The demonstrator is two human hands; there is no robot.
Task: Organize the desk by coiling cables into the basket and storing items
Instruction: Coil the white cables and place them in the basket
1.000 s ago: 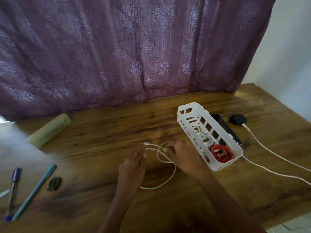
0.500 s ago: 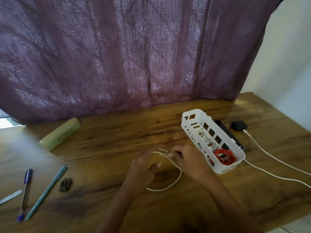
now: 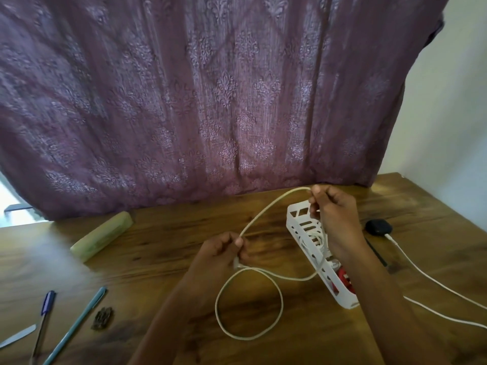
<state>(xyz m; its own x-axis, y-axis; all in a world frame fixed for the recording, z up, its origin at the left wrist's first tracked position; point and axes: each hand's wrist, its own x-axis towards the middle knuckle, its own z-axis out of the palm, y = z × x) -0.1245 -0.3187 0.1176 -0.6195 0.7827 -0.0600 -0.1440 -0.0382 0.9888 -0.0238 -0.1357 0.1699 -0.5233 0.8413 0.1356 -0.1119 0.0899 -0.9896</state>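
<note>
1. White cable: held in both hands. It arcs from R hand down-left to L hand. Below L hand it drops into a big loop lying on the wooden desk. One strand runs right to the basket and up toward R hand.
2. L hand: over mid desk, thumb + fingers curled, pinching the cable. A plug end seems to sit at its fingers, too small to be sure.
3. R hand: raised over the basket's far end, fingers curled round the cable at the top of the arc.
4. Basket: white slotted plastic, long, on desk right of centre, partly behind R forearm. Inside are a coiled white cord approx mid-way and a red coil at the near end.
5. Right of basket: small black device w/ a white lead plugged in, trailing to the right edge. A 2nd white strand runs out from behind the forearm. A thin dark flat item lies btwn basket & device, mostly hidden.
6. Left part of desk: pale green case at an angle. Nearer are a blue pen and a teal pen, w/ a small dark clip just beside the teal one. A pale flat blade-like thing is at the edge.
7. Behind: purple patterned curtain, white wall at right.
</note>
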